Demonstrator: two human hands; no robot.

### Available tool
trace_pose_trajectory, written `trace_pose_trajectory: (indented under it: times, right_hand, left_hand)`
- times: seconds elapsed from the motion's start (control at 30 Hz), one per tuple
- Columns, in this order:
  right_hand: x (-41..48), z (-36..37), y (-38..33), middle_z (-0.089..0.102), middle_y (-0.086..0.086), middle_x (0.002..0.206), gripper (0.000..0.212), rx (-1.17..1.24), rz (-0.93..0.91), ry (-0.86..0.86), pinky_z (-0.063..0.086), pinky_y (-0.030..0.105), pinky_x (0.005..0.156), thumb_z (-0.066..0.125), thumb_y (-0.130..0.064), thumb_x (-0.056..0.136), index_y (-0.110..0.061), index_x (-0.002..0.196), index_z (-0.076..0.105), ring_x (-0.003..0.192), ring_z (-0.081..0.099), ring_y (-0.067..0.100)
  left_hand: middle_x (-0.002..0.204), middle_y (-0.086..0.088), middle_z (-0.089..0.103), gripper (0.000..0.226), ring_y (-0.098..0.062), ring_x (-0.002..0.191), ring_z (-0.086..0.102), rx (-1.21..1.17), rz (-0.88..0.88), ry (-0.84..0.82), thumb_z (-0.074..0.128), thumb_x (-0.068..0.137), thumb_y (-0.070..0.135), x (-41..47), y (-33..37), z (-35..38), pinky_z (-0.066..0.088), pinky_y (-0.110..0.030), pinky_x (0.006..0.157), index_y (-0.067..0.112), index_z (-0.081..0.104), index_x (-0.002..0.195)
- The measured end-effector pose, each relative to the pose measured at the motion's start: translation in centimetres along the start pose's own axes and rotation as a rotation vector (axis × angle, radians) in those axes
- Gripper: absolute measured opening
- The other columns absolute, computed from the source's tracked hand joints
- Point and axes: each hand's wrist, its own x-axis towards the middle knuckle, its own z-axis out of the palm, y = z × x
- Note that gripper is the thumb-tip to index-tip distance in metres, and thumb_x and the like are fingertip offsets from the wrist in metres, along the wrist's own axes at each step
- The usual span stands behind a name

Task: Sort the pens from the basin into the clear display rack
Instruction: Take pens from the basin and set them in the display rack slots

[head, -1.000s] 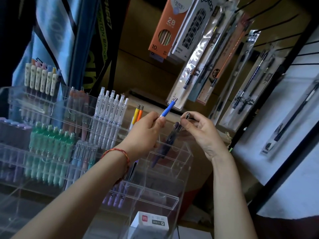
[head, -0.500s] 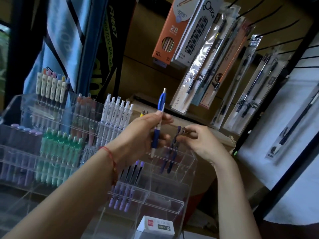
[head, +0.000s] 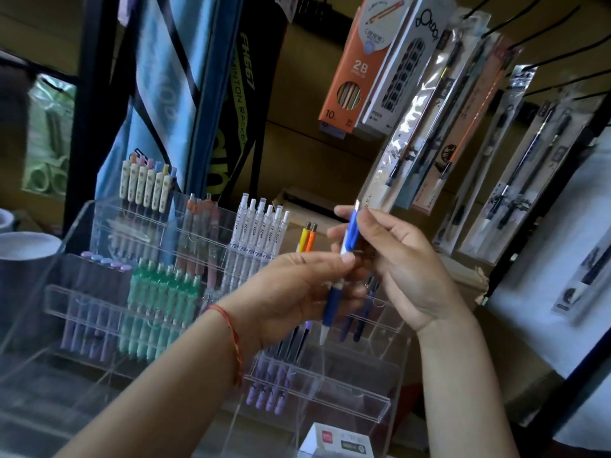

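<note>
Blue and white, the pen (head: 352,230) stands nearly upright, tip down, just in front of the clear display rack (head: 357,404), over its right-hand slots. The left hand (head: 297,285) pinches the pen's middle between thumb and fingers, and the right hand (head: 406,266) curls its fingers round the top end. Green pens (head: 162,285) fill slots on the rack's left.

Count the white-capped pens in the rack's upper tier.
6 white-capped pens, side by side in one upper compartment of the clear display rack, directly left of the yellow pen and orange pen. More could be hidden behind them.
</note>
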Motion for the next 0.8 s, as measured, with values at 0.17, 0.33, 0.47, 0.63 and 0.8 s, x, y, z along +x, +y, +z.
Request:
trace_pose_trajectory:
  times: [0.17, 0.33, 0.47, 0.63, 0.8]
  right_hand:
    - [-0.2, -0.4, 0.0, 0.074, 0.004, 0.091, 0.027, -0.130, -0.016, -0.046, 0.055, 0.022, 0.071, 0.051, -0.027, 0.083, -0.022, 0.107, 0.063, 0.081, 0.071, 0.020]
    - [0.0, -0.2, -0.2, 0.074, 0.005, 0.086, 0.022, -0.110, 0.020, -0.051, 0.057, 0.029, 0.075, 0.057, -0.015, 0.080, -0.014, 0.101, 0.064, 0.082, 0.071, 0.021]
    - [1.5, -0.3, -1.2, 0.070, 0.006, 0.089, 0.013, 0.139, -0.269, 0.520, 0.057, 0.028, 0.076, 0.053, -0.006, 0.091, -0.013, 0.096, 0.063, 0.081, 0.069, 0.013]
    - [3.7, 1.0, 1.8, 0.068, -0.008, 0.090, 0.016, -0.424, -0.350, 0.487, 0.051, 0.013, 0.074, 0.059, -0.010, 0.089, -0.016, 0.102, 0.065, 0.085, 0.066, -0.001]
    - [4.3, 1.2, 4.4, 0.072, -0.002, 0.091, 0.013, -0.401, -0.140, 0.386, 0.054, 0.025, 0.085, 0.056, -0.018, 0.092, -0.018, 0.098, 0.067, 0.092, 0.067, 0.012]
  left_hand:
    - [0.071, -0.006, 0.067, 0.020, -0.014, 0.065, 0.064, 0.105, 0.077, 0.107, 0.059, 0.078, 0.019, -0.5, -2.0, 0.0, 0.056, -0.024, 0.067, 0.002, 0.067, 0.083]
    - [0.077, -0.009, 0.068, 0.031, -0.015, 0.063, 0.066, 0.162, 0.075, 0.167, 0.059, 0.073, 0.022, -1.4, -1.2, -0.6, 0.057, -0.024, 0.062, 0.002, 0.064, 0.096]
    - [0.084, -0.013, 0.067, 0.051, -0.022, 0.070, 0.064, 0.579, 0.190, 0.364, 0.045, 0.091, 0.028, -1.3, 0.0, -1.3, 0.058, -0.034, 0.068, 0.029, 0.031, 0.140]
    - [0.085, -0.010, 0.066, 0.062, -0.018, 0.071, 0.060, 0.744, 0.170, 0.418, 0.043, 0.096, 0.013, -0.2, -0.5, -2.3, 0.055, -0.033, 0.069, 0.041, 0.013, 0.143]
    - [0.079, -0.010, 0.065, 0.066, -0.018, 0.059, 0.054, 0.955, 0.137, 0.423, 0.041, 0.096, 0.010, 0.7, -1.2, -2.8, 0.051, -0.033, 0.056, 0.045, 0.010, 0.142]
